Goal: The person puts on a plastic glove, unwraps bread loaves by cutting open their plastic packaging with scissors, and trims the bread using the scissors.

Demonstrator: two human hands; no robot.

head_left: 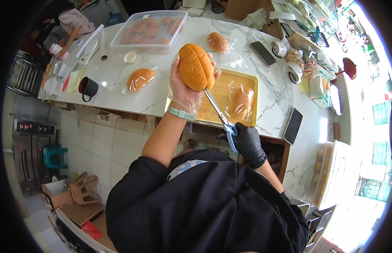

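Observation:
My left hand [185,86], in a clear plastic glove, holds a golden bread roll [196,67] up over the counter. My right hand [248,142], in a black glove, is closed on the blue handles of a pair of scissors [216,105]. The scissor tips meet the lower end of the roll; whether they are inside it is hidden. Beneath, a yellow tray [253,101] carries a wrapped bun [241,101]. Another wrapped bun [140,80] lies left of my hands, and one [218,42] rests on plastic film behind the tray.
A lidded plastic box of buns [150,31] stands at the back. On the marble counter [111,99] are a black mug [88,87], a small white cup [130,57] and two phones [263,53]. Another person's arm [72,36] is at the far left.

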